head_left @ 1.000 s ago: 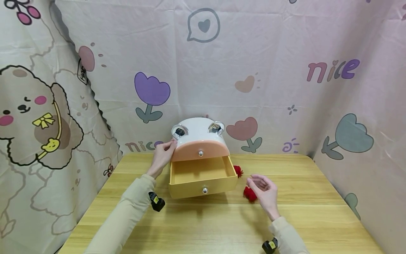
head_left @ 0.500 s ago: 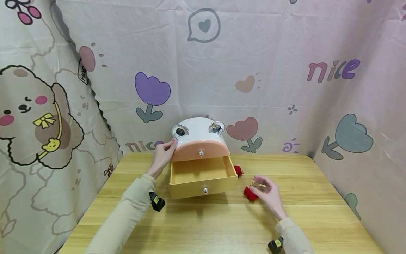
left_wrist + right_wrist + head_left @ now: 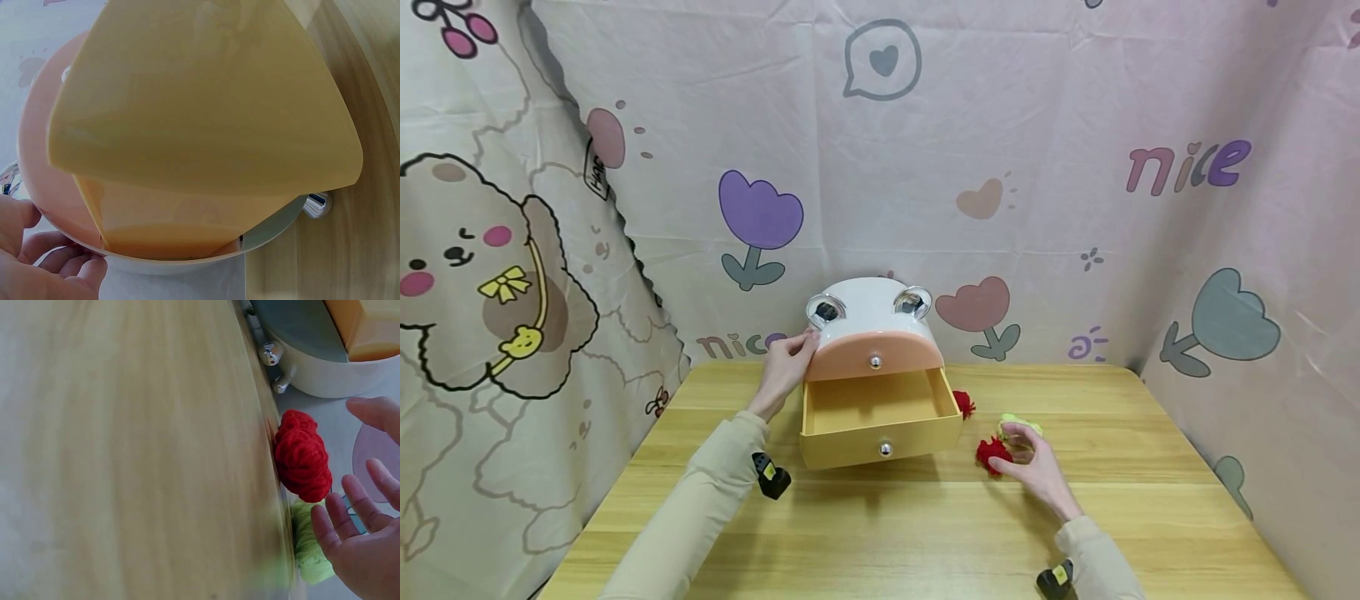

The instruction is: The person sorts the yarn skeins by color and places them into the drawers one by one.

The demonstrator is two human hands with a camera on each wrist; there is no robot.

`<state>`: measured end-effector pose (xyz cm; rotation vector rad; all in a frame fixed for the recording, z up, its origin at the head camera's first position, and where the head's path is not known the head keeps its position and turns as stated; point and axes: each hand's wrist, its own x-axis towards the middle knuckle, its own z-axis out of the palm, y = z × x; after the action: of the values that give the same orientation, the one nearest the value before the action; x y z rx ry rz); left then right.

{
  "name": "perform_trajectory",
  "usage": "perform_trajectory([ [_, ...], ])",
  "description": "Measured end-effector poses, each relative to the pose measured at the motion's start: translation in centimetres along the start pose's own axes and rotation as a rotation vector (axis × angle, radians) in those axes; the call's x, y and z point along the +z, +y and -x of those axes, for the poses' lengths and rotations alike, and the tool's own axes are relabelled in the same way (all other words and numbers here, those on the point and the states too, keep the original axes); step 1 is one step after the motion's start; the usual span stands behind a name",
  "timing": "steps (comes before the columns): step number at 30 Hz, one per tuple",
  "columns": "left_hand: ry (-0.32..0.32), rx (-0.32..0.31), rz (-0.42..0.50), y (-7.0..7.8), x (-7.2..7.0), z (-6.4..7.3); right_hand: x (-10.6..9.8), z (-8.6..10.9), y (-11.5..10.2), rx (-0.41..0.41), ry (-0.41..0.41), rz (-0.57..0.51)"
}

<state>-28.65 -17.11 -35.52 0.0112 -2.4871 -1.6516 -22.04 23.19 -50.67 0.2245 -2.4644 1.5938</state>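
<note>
A white storage box [image 3: 868, 302] with round silver eyes, like a frog's head, stands at the table's back. Its peach upper drawer [image 3: 846, 360] is in; the yellow lower drawer [image 3: 844, 452] is pulled out and holds nothing visible. My left hand [image 3: 784, 372] holds the box's left side, fingers curled at the edge [image 3: 59, 259]. To the right, my right hand [image 3: 1037, 467] hovers with spread fingers beside a red yarn bundle [image 3: 992, 456] and a light green yarn bundle [image 3: 1021, 426]. In the right wrist view nothing is gripped between its fingers. Contact with the yarn cannot be told.
Another red yarn bundle [image 3: 962, 404] lies partly hidden behind the drawer's right side. A wooden table [image 3: 880, 537] carries everything. Printed cloth [image 3: 1060, 108] hangs behind and on both sides. Each sleeve has a small black device [image 3: 771, 477] at the wrist.
My right hand has shifted slightly right and its fingers have spread. The light green yarn bundle now shows beyond its fingers. My left hand, the box and the drawers stay put.
</note>
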Motion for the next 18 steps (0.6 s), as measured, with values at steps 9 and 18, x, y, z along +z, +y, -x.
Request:
perform_trajectory([
  [9,0.006,-0.001,-0.008,0.05,-0.01,0.02,-0.24,-0.11,0.28,0.096,-0.096,-0.018],
  [18,0.006,0.003,-0.014,0.05,0.03,0.04,-0.15,-0.19,0.89,0.085,-0.138,-0.022],
])
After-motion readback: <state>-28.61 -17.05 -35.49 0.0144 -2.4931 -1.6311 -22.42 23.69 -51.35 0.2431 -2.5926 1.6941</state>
